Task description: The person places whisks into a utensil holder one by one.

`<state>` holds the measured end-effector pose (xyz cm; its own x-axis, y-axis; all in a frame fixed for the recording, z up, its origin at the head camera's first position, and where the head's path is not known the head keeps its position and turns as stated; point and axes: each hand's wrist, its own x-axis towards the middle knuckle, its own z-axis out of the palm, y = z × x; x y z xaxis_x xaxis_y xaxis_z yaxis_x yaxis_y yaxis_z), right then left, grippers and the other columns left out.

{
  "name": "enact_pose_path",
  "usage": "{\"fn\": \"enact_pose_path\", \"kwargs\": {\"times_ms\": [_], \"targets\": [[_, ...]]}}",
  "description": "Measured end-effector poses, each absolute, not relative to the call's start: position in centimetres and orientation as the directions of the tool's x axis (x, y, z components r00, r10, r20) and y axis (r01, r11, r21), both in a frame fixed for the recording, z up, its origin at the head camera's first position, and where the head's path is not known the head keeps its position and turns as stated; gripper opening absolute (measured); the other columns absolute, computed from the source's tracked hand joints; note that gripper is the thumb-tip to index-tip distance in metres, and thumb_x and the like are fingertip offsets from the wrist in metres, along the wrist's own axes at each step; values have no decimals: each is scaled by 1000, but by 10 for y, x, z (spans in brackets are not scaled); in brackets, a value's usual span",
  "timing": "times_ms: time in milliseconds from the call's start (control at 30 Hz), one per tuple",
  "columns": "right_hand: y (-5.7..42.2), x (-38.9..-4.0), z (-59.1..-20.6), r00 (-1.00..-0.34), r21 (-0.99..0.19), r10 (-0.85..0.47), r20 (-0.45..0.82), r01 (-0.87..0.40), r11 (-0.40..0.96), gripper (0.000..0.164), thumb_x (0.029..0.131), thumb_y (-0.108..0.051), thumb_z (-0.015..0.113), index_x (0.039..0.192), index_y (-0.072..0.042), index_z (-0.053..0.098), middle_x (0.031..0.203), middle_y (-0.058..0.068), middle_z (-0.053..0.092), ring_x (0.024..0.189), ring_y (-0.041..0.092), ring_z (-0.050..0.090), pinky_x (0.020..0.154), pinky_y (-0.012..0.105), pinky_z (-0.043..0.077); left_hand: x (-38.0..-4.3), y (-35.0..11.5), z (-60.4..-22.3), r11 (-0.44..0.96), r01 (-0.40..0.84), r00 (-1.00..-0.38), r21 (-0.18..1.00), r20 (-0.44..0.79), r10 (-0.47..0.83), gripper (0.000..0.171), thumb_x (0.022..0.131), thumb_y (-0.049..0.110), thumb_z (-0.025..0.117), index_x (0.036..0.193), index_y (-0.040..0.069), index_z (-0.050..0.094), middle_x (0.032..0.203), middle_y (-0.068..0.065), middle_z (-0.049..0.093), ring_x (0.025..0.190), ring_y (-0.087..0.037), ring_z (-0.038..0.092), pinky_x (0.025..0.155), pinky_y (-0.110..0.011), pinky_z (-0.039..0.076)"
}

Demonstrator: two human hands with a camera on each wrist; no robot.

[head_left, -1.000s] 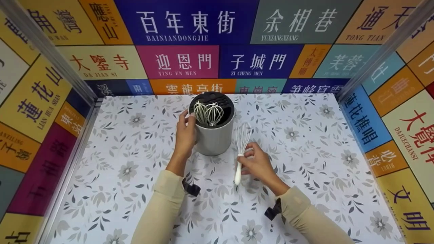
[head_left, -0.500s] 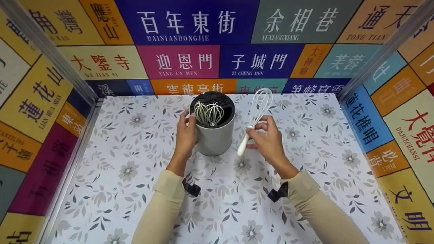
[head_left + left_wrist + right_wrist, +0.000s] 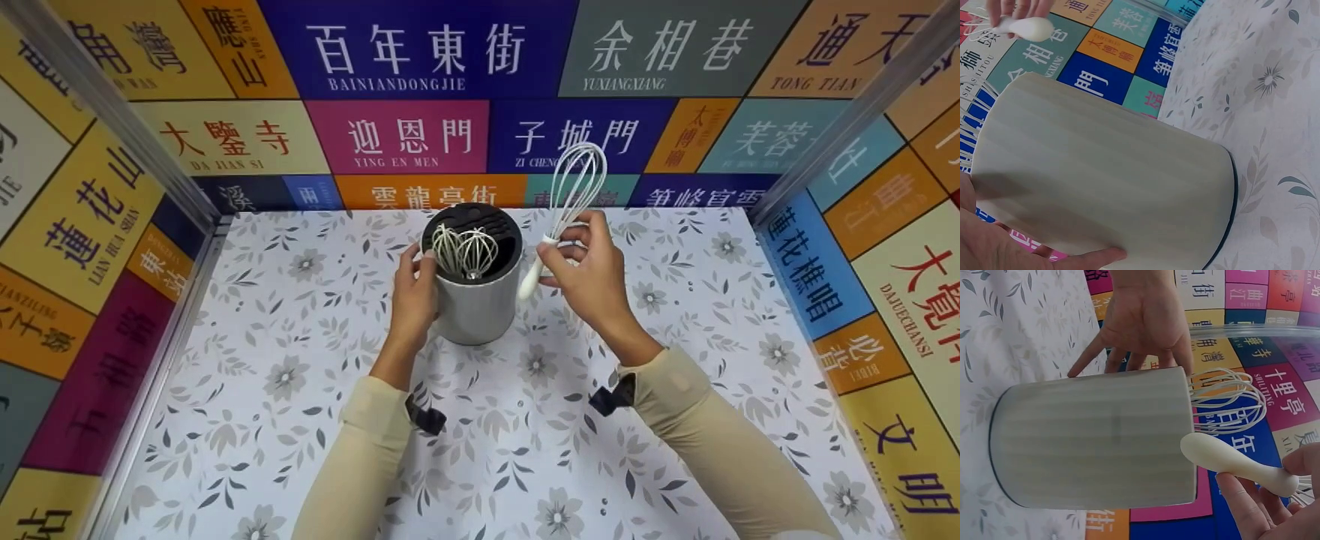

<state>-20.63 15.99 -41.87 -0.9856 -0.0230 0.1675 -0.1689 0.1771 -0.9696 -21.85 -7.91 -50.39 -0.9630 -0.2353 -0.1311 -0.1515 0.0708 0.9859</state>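
My right hand [image 3: 596, 270] pinches a white-handled whisk [image 3: 576, 187] near the top of its handle. The whisk is tilted, wire loops up and handle end down. In the right wrist view, the handle end [image 3: 1213, 453] appears beside the rim of a grey cylindrical utensil holder [image 3: 476, 315]. The holder stands upright on the table with a black slotted top. Two whisks [image 3: 478, 251] stand in it, loops up; their handles are hidden inside. My left hand [image 3: 414, 300] rests its spread fingers against the holder's left side, thumb by the rim, as the right wrist view [image 3: 1145, 326] shows.
A white table [image 3: 300, 450] with a grey flower and leaf pattern lies under everything. Colourful panels with large lettering [image 3: 409, 52] wall it in at the back and both sides, with metal posts [image 3: 172, 150] at the corners.
My right hand has lifted the whisk up and away from me, from in front of the holder to beside its right rim. The left hand and the holder have stayed in place.
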Motion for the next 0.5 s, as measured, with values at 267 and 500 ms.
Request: {"fn": "enact_pose_path", "kwargs": {"times_ms": [267,500], "targets": [[145,-219,-402,-955,-935,-32,295,-295,195,49,95,-17,71,132,-2,42,112,11,62,99,26,72,72,36,63,-219,-79,-505,70,-135,-964,988,-115,-240,57,106,46,46,155,16,40,146,-16,51,135,-27,49,113,-47,41],[135,-230,-398,-933,-898,-32,359,-355,259,48,94,-18,73,131,-2,46,114,11,64,98,19,72,73,31,62,-220,-78,-504,67,-128,-964,989,-108,-242,56,106,43,46,154,15,42,140,-16,56,129,-27,53,105,-46,46]]}}
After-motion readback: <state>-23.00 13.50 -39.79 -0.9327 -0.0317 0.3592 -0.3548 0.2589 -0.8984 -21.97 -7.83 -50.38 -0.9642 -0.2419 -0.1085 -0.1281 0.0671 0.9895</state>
